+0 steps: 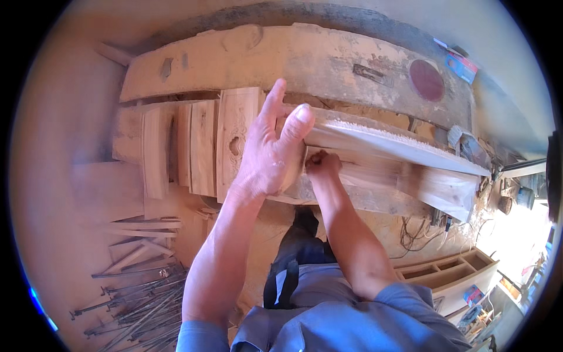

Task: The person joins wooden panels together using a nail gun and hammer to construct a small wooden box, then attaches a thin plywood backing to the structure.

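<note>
My left hand (271, 146) has its fingers stretched out and its thumb raised. It lies at the left end of a long, narrow wooden box-like piece (381, 138), by its end board (298, 170). Just to the right, my right hand (324, 165) is closed in a fist inside the piece, near that end. What it grips, if anything, is hidden. The piece's right part (440, 188) looks blurred. Left of my left hand lies a pale wooden panel with a carved ornament (234, 141). Both forearms come up from the lower edge.
Plain boards (202, 146) lie left of the carved panel on the worn workbench (328, 58). A round dark-red disc (426, 80) lies at its far right. Metal bar clamps (141, 311) and wood strips (141, 232) lie lower left. A divided wooden frame (451, 273) stands lower right, near cables (413, 234).
</note>
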Demonstrator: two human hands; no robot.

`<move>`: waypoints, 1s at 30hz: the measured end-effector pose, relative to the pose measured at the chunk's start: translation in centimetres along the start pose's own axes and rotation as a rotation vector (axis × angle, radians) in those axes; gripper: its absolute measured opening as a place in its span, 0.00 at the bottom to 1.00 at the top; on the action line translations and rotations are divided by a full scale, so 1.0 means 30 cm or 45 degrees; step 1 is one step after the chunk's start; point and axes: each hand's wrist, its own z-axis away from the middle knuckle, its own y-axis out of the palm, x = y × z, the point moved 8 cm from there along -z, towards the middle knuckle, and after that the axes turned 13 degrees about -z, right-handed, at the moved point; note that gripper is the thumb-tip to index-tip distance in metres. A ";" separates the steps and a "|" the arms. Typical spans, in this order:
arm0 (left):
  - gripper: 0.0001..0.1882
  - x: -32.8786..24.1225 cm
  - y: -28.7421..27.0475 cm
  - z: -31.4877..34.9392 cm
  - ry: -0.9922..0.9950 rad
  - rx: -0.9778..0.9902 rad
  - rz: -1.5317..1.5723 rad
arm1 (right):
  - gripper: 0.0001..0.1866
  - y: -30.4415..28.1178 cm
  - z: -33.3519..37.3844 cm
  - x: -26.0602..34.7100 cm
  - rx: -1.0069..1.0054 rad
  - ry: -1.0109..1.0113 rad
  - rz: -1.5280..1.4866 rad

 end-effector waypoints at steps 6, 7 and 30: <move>0.49 0.031 -0.007 0.018 0.015 0.020 0.051 | 0.17 0.019 0.061 0.016 0.079 0.120 -0.111; 0.48 0.030 0.006 0.016 0.006 0.035 0.063 | 0.19 0.080 -0.003 0.033 0.164 0.034 -0.036; 0.55 0.029 -0.001 -0.014 -0.122 -0.029 0.234 | 0.19 -0.044 0.089 0.094 0.097 -0.272 0.082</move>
